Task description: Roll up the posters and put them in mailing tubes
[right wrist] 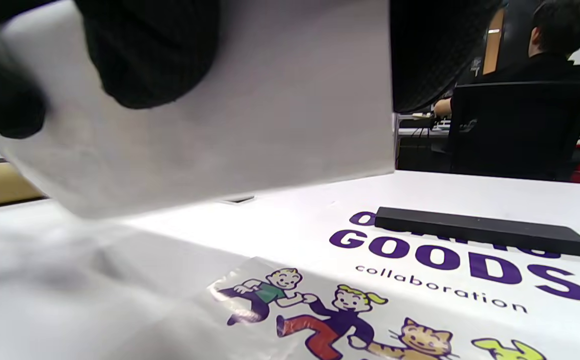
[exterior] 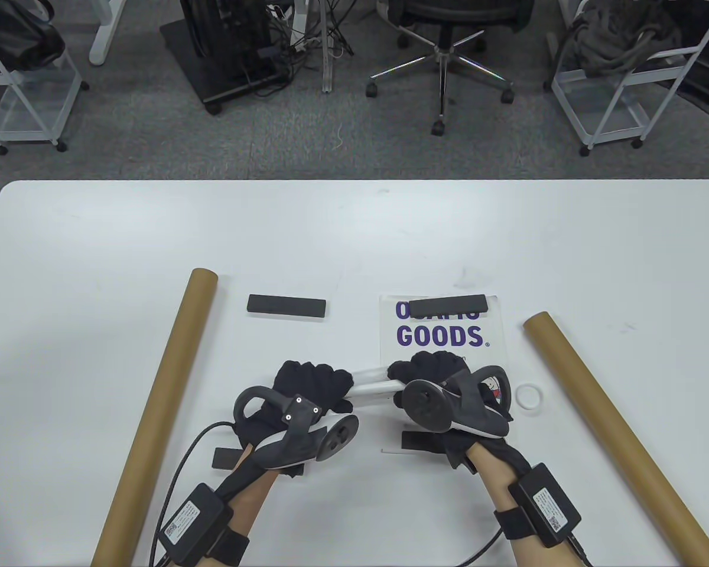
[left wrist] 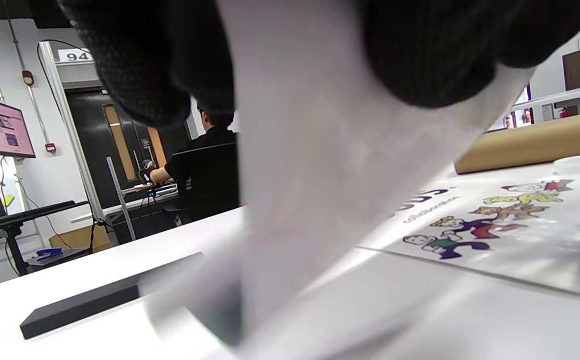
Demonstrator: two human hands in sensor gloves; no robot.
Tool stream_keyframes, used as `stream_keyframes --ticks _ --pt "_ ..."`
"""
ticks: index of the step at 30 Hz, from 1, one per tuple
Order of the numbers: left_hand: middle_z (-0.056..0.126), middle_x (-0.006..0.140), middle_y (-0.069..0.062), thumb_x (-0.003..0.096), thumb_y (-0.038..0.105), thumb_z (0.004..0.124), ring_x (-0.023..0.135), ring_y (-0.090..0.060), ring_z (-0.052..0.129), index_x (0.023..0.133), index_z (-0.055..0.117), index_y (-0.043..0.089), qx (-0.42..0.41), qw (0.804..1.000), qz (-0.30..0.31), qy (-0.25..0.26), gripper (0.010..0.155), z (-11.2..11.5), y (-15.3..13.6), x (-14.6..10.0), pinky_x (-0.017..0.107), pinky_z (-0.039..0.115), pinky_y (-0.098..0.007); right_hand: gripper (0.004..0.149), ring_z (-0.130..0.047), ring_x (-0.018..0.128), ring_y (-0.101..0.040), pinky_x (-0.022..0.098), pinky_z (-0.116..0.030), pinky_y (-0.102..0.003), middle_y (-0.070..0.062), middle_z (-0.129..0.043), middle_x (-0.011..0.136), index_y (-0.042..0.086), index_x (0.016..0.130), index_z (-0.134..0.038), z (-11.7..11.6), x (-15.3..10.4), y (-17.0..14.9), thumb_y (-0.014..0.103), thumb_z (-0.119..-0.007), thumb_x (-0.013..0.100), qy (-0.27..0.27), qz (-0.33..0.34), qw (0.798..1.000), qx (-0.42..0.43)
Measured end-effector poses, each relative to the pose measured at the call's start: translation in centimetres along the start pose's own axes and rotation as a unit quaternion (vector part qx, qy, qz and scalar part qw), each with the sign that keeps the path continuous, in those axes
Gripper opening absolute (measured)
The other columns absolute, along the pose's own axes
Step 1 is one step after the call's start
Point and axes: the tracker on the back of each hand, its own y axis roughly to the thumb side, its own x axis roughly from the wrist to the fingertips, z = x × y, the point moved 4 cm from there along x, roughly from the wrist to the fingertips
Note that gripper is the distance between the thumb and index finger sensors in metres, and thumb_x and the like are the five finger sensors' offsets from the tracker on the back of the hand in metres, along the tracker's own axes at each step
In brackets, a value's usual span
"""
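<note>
At table centre-front, both hands gripped a rolled poster (exterior: 371,388): left hand (exterior: 313,393) clenched round one end, right hand (exterior: 434,378) round the other. Roll's axis ran 9-to-3. Nearest tube (exterior: 614,425) lay at 3 o'clock, closer to the right hand, pointing 11-to-5.
</note>
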Motion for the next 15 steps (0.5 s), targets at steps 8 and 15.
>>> stream_keyframes --ticks 8,15 --pt "0.082 0.091 0.004 0.0518 0.055 0.067 0.075 -0.023 0.088 0.088 0.077 0.04 0.038 0.999 -0.003 -0.022 0.041 0.26 0.46 -0.1 0.078 0.072 -0.053 0.045 -0.082 0.069 -0.037 0.067 -0.064 -0.068 -0.011 -0.076 0.088 0.024 0.088 -0.078 -0.02 -0.41 0.14 0.038 -0.077 0.045 0.001 -0.014 1.0 -0.009" --pt "0.085 0.083 0.005 0.0504 0.05 0.072 0.065 -0.017 0.091 0.1 0.078 0.031 0.025 1.0 0.002 -0.016 0.054 -0.1 0.73 -0.05 0.075 0.077 -0.051 0.051 -0.089 0.06 -0.031 0.065 -0.071 -0.063 -0.004 -0.084 0.076 0.02 0.091 -0.076 -0.18 -0.39 0.21 0.038 -0.078 0.043 -0.001 -0.009 1.0 -0.001"
